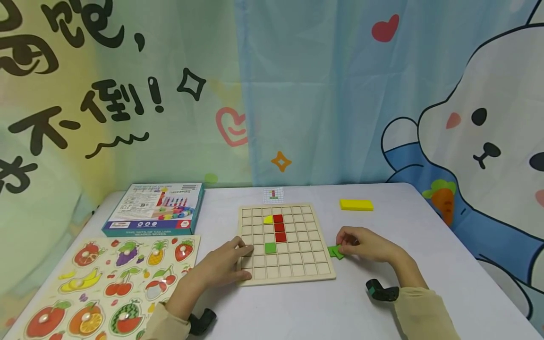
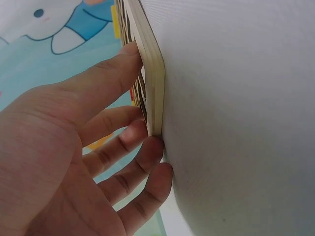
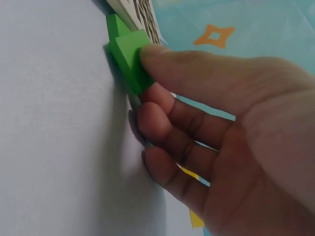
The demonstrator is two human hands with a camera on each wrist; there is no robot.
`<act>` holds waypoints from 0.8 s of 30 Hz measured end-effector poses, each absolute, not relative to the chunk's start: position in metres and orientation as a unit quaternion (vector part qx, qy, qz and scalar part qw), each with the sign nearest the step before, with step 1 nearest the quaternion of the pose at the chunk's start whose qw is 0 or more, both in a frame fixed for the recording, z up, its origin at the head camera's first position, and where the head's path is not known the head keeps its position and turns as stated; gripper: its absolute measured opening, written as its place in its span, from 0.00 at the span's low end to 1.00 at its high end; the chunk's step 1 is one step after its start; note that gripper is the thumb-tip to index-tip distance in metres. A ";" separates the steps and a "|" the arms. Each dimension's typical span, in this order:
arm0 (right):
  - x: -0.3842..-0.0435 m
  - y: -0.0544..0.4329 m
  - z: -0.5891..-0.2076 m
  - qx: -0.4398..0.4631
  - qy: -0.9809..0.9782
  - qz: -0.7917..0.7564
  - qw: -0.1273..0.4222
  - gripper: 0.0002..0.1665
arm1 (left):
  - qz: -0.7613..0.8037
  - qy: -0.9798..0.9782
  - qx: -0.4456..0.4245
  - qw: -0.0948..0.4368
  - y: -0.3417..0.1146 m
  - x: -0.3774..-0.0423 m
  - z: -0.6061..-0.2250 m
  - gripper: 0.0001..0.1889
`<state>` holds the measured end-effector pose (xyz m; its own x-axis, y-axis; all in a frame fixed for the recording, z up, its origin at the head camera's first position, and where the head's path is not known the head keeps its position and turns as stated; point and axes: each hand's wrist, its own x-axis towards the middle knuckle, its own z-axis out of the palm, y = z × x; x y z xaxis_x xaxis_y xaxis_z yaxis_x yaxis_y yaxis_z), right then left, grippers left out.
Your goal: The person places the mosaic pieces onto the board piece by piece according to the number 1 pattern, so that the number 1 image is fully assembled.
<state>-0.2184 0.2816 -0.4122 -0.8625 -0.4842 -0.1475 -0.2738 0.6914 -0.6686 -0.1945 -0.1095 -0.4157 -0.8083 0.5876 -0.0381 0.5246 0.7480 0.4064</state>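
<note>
A wooden grid board lies on the table with three red square tiles in a column. A small yellow tile sits left of the top red one, and a green tile lies lower down. My left hand rests on the board's left side, thumb and fingertips on its face and edge. Off the board's right edge, my right hand pinches a green square tile between thumb and fingers. Another green tile lies against it, partly covered, beside the board.
Behind the board lies a small card with a grid pattern. A yellow bar-shaped block is at the back right. On the left are a flat box and a fruit-picture board. A printed curtain hangs behind the table.
</note>
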 end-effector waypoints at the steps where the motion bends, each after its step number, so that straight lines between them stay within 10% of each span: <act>1: -0.218 0.282 -0.412 -0.211 0.906 -0.333 0.154 0.09 | 0.192 0.931 0.298 0.083 -0.110 -0.194 -0.416 0.33; 24: -0.222 0.258 -0.410 -0.211 0.897 -0.382 0.074 0.06 | 0.195 0.932 0.294 0.087 -0.108 -0.194 -0.415 0.33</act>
<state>-0.2224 0.2584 -0.4104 -0.9003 -0.4345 0.0277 -0.3211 0.6197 -0.7161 -0.1939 -0.1084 -0.4148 -0.8122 0.5815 -0.0471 0.5139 0.7512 0.4142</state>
